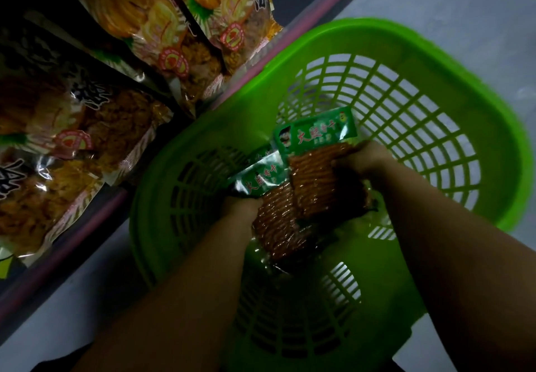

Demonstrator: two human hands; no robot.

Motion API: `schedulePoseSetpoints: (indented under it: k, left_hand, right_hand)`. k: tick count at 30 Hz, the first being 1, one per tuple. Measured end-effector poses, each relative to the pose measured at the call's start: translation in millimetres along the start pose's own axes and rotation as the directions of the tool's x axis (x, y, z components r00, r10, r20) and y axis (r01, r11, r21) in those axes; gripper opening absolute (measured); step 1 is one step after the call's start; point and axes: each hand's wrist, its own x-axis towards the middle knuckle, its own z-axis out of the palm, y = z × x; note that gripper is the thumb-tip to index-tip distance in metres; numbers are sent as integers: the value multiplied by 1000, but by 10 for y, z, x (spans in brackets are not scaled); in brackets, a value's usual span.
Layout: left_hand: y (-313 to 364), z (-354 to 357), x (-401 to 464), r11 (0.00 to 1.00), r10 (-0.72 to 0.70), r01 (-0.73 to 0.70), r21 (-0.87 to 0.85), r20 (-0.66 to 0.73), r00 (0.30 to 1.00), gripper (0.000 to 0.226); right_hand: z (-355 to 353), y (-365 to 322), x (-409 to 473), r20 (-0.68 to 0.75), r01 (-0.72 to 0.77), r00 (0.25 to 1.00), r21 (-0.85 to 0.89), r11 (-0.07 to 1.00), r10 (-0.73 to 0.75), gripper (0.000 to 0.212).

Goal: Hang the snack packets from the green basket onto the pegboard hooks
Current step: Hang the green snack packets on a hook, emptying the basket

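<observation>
While both arms reach down into the green basket (452,61) on the pale floor, the left hand (240,207) grips the near-left snack packet (275,226) at its edge, fingers curled under it, and the right hand (362,158) clasps the far-right snack packet (316,174), fingers wrapped over its side. The two green-topped packets overlap above the basket's slotted bottom. Larger orange snack bags (87,128) lie on a pink-edged shelf (249,78) to the left.

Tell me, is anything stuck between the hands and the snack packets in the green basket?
No. The left hand and the right hand already hold the snack packets inside the green basket. The pegboard hooks aren't in view, so that path can't be judged.
</observation>
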Motion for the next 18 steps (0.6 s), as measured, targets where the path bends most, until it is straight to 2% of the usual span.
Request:
schedulePoseSetpoints:
  k: [5,8,11,12,14,16,18]
  left_hand:
    - [50,-29,-48,999,-21,18,34,89,996,41]
    - [104,-43,-54,999,47,-44,-23,114,992,27]
    - [115,12,-61,967,226,-220,-132,33,974,22]
    - [121,35,-67,956,251,-242,-165,41,967,23]
    - [145,52,-89,959,214,-189,-212,107,971,30]
    - [155,43,-129,973,129,-89,-212,183,975,42]
    - [161,54,-138,975,156,-130,-179,135,979,41]
  right_hand:
    - [-69,139,2,-66,-74,996,-103,992,67,23]
    - [-70,161,29,-65,-72,996,-83,994,67,33]
    - [-118,146,12,15,-56,998,48,997,55,29]
    - [-136,139,-10,45,-50,998,113,992,45,25]
    - [-151,128,-67,67,-26,998,224,974,11,21]
    - [-151,107,-94,31,9,999,297,955,-19,40]
    - [-127,41,-126,-7,54,998,318,947,-55,58]
